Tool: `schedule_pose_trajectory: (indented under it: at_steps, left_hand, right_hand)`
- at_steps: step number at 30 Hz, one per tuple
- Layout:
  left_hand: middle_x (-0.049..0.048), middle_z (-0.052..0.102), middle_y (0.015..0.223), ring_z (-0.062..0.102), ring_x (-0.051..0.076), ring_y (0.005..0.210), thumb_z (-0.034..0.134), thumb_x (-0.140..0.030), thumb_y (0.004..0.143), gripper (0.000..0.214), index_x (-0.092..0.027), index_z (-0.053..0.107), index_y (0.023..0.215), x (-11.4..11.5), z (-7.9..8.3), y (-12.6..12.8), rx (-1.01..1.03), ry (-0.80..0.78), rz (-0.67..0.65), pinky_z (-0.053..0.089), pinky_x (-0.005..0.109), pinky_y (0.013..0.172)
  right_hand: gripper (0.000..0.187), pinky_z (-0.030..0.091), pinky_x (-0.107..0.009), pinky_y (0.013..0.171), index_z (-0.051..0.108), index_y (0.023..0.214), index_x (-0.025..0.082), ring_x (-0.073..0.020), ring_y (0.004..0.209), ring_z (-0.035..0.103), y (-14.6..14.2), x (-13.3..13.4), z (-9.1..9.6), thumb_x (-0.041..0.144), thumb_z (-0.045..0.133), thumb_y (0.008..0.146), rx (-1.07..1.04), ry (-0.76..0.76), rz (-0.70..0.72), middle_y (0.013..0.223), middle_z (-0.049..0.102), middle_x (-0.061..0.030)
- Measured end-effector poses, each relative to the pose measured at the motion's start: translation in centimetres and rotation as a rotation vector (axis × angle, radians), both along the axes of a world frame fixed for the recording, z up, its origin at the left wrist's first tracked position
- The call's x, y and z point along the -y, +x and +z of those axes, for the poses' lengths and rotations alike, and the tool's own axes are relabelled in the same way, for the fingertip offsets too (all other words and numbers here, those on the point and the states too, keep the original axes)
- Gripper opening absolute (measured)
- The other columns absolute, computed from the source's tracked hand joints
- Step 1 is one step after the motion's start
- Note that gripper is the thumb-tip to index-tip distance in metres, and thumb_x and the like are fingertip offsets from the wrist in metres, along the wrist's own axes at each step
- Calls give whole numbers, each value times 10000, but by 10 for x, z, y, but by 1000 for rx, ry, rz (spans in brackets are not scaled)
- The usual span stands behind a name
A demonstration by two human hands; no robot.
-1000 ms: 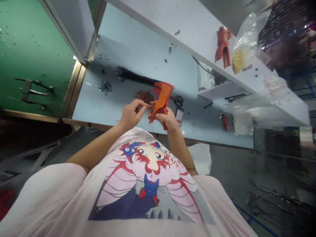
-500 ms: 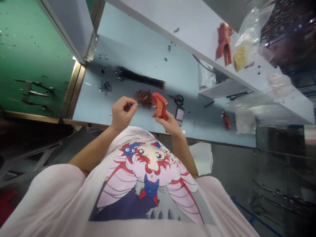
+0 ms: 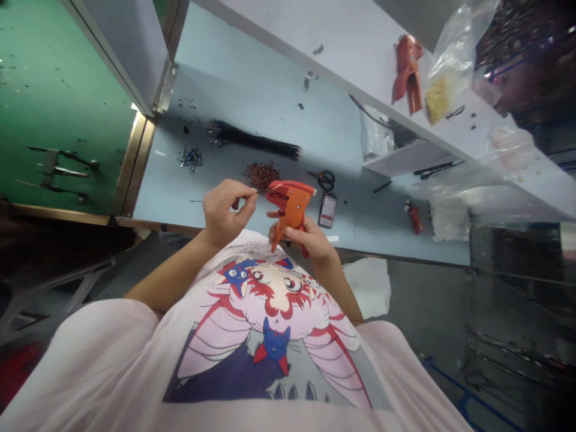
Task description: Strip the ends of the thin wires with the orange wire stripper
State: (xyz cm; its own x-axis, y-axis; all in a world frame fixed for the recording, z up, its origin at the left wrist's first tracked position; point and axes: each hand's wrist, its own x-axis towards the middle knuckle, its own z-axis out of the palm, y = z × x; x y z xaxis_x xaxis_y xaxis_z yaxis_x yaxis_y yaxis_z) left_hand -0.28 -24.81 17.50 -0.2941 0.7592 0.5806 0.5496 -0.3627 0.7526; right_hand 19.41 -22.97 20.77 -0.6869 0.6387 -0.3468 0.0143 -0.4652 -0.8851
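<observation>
Blue bench [image 3: 256, 78], unreadably tiny shirt lettering [image 3: 246, 245]. Gripping orange-red tool [image 3: 294, 207] in right hand [image 3: 311, 237], pinching beside it with left hand [image 3: 224, 210], can't tell what.

Blue bench [image 3: 243, 72]: black wires [image 3: 256, 141], brownish pile [image 3: 260, 173], scissors [image 3: 327, 179], phone [image 3: 328, 212]

scissors [image 3: 321, 176]: near phone [image 3: 328, 212] | clear bag [image 3: 456, 66]: yellow contents, on white shelf [image 3: 351, 60] | red-handled tool [image 3: 415, 222]: on blue table [image 3: 252, 72]

Your blue worktop [image 3: 378, 222] gets soft light, but the floor [image 3: 418, 324] looks dim. The metal strip [image 3: 143, 141] at your left shines, and the plastic bag [image 3: 463, 45] has pale glare. Far to your right, things look bent and blurry.
</observation>
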Motion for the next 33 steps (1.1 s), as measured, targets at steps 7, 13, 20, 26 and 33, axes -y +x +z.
schedule_pose_trajectory:
  at_steps: [7,13,20,26,33]
  left_hand:
    - [8,651,682,551,111,599,591,-235,802,50,-216,632,782,0,-1,-3,-126,13,-6,462,257,589]
    - [17,660,715,568,114,629,604,-235,794,70,-227,666,826,0,-1,-4,-135,28,-5,456,236,559]
    - [27,657,730,583,129,680,595,-254,798,106,-229,687,846,-1,0,-6,-172,-1,-27,475,256,620]
    - [23,649,741,578,133,696,604,-265,797,100,-239,685,850,-2,-2,-8,-168,-26,-29,468,264,642]
    - [19,649,736,580,138,708,583,-240,812,100,-228,679,839,-5,-4,-7,-195,-72,-44,452,265,647]
  right_hand:
    - [394,548,-346,648,558,1135,154,-181,736,615,-1,0,3,344,625,796,-38,-74,34,826,625,-57]
    - [374,543,-336,623,562,1124,150,-183,732,612,0,0,4,339,618,806,-65,-63,51,796,629,-51]
    - [375,532,-312,586,570,1085,142,-168,682,606,1,1,4,375,630,798,-30,-53,38,759,625,-42]
    - [323,503,-285,516,577,971,145,-144,566,585,1,0,2,408,635,791,44,-23,29,658,610,-14]
    - [335,357,-200,343,460,714,185,-64,338,384,-9,5,-12,470,614,799,17,-130,-93,466,424,79]
